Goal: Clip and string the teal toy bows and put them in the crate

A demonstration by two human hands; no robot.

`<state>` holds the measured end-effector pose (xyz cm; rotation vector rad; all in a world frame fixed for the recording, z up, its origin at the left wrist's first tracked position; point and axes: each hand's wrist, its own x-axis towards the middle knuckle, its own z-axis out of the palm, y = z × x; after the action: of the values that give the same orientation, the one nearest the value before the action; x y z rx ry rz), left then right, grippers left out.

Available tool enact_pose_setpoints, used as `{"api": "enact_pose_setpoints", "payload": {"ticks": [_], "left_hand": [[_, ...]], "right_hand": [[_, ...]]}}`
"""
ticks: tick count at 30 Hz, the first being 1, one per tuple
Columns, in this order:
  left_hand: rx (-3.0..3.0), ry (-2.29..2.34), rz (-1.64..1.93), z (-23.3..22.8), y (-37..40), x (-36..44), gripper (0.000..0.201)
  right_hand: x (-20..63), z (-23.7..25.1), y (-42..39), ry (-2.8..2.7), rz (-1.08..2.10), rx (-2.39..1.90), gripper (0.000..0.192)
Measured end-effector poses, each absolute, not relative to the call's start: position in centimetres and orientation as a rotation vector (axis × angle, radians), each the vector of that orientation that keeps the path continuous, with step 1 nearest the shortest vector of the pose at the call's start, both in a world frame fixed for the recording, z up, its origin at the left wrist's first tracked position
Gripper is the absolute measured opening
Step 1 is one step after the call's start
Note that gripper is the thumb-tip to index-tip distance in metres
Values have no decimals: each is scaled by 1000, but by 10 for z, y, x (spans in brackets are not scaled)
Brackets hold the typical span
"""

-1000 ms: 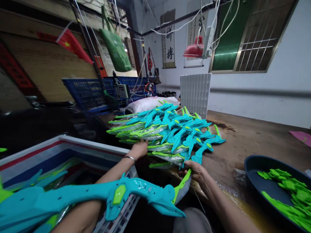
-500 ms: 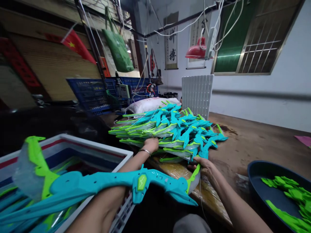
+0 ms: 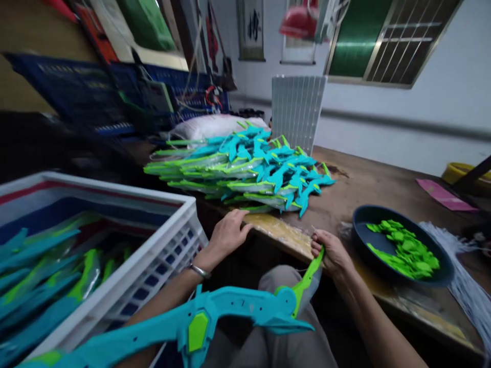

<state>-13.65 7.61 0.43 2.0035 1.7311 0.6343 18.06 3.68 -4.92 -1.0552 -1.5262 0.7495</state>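
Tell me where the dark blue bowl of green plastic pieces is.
The dark blue bowl sits on the wooden table, just right of the right hand.

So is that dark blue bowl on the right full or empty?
Partly filled. The dark blue bowl holds a loose heap of green plastic pieces across its middle and right side, while bare bowl bottom shows on its left.

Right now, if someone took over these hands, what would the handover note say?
Right hand: pinching the green tip of a teal toy bow that lies across the lap.
Left hand: empty, resting on the table edge, below the bow pile.
Crate at the left holds more bows. Dark bowl at the right holds loose green parts.
Done: many bows piled on the table.
Left: the bow in hand is not on the pile; bows remain in the crate.
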Motion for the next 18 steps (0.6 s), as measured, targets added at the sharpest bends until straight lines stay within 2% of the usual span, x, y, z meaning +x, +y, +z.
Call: {"api": "enact_pose_setpoints", "payload": {"ticks": [3,7,10,14,18], "left_hand": [[1781,1312,517,-14,37,-138,47],[1095,937,552,-47,-4,-157,66],[659,1075,730,-86,-24,-170,68],[488,1240,875,-129,-46,-181,66],[354,1261,1004,-126,-68,-187,66]], "right_hand": [[225,-53,-21,-1174,1025,-1265,51],[289,-70,-94,-775,1124,-1508,54],[327,-89,-143,-548,1107,-1663,46],[350,-107,-193,-319,1018,-1830,36],[351,-112,-218,-401,912,-1938,36]]}}
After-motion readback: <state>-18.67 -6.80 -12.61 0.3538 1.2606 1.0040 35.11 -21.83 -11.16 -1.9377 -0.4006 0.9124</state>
